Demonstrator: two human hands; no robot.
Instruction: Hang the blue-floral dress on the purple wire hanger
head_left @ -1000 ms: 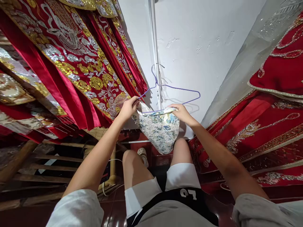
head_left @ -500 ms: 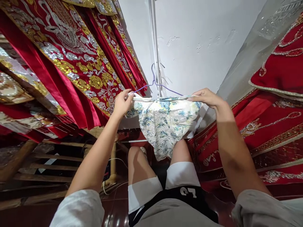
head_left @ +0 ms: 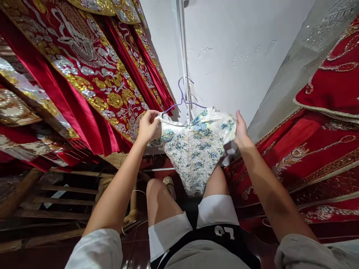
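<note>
A small white dress with a blue and green flower print [head_left: 196, 149] hangs in front of me on a purple wire hanger [head_left: 181, 98], whose hook rests on a thin white pole against the wall. My left hand [head_left: 148, 126] pinches the dress's left shoulder where it sits on the hanger. My right hand [head_left: 240, 130] lies along the right shoulder of the dress, fingers stretched upward and touching the cloth. Below the dress my bare knees and white shorts show.
Red garments with gold and silver embroidery [head_left: 92, 71] hang close on the left, and more red embroidered cloth [head_left: 322, 142] fills the right. A white wall [head_left: 235, 41] stands behind the hanger. A wooden rack [head_left: 56, 194] sits low on the left.
The dress has gone from bunched below the hanger to spread over it, covering both hanger arms. My right hand moved out to the right shoulder and its fingers straightened.
</note>
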